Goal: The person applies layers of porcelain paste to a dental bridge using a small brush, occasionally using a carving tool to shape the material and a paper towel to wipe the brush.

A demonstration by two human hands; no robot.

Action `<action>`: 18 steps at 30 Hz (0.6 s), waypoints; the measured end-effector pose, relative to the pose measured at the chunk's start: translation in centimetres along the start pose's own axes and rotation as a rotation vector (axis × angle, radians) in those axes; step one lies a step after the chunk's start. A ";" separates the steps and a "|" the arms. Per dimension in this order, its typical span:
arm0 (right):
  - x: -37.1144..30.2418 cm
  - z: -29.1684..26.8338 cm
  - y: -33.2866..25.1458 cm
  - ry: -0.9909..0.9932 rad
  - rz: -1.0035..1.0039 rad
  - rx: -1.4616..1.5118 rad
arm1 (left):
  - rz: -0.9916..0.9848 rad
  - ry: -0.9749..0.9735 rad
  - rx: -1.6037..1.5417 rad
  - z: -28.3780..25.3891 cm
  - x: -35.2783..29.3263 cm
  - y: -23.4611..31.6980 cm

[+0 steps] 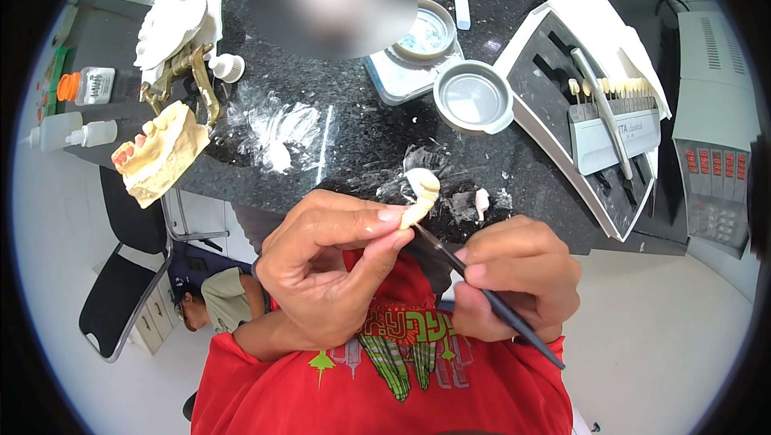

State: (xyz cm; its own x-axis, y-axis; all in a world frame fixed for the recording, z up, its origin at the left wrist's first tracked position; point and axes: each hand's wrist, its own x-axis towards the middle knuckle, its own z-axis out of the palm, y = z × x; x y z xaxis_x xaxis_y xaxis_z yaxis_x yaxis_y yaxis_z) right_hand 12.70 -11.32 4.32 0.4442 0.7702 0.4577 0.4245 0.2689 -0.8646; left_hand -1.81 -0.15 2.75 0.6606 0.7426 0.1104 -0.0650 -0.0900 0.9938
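Between the thumb and fingertips of my left hand (325, 262) is a curved, cream-coloured dental bridge (423, 194), held just beyond the front edge of the dark countertop. My right hand (526, 274) grips a thin brush (511, 318) with a dark handle. Its fine tip touches, or almost touches, the lower end of the bridge near my left fingertips. Past my right fingers, a small whitish tooth-shaped piece (482, 204) lies on the counter. The rest of the bridge's lower end is covered by my left fingers.
At left stand a brass articulator (178, 81) with a yellowish dental cast (163, 150) and an orange-capped bottle (98, 85). White powder (281, 130) dusts the speckled counter (345, 118). Round grey dishes (474, 98) sit ahead; a tooth shade guide (614, 134) lies right. Another person (229, 298) is lower left.
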 end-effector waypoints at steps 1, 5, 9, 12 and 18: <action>-0.1 -0.1 -0.1 0.020 0.005 0.000 | 0.004 -0.002 0.003 0.0 0.0 0.0; -0.9 -1.5 -0.5 0.105 0.087 -0.084 | 0.023 -0.009 0.023 0.1 0.1 0.0; -1.2 -3.7 -0.7 0.073 0.254 -0.215 | 0.067 0.044 -0.009 0.3 0.2 -0.6; -1.0 -4.2 -0.8 -0.002 0.308 -0.236 | 0.062 0.081 -0.044 0.5 0.1 -0.6; -0.7 -4.2 -0.9 0.037 0.350 -0.259 | 0.071 0.074 -0.038 0.5 0.1 -0.7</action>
State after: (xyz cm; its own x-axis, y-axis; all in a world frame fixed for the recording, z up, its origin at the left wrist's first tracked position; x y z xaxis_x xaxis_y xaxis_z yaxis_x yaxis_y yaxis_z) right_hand 15.29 -14.48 5.70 0.6221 0.7670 0.1576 0.4252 -0.1619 -0.8905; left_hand -1.33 -0.39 2.05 0.5965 0.7822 0.1798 -0.1393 -0.1197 0.9830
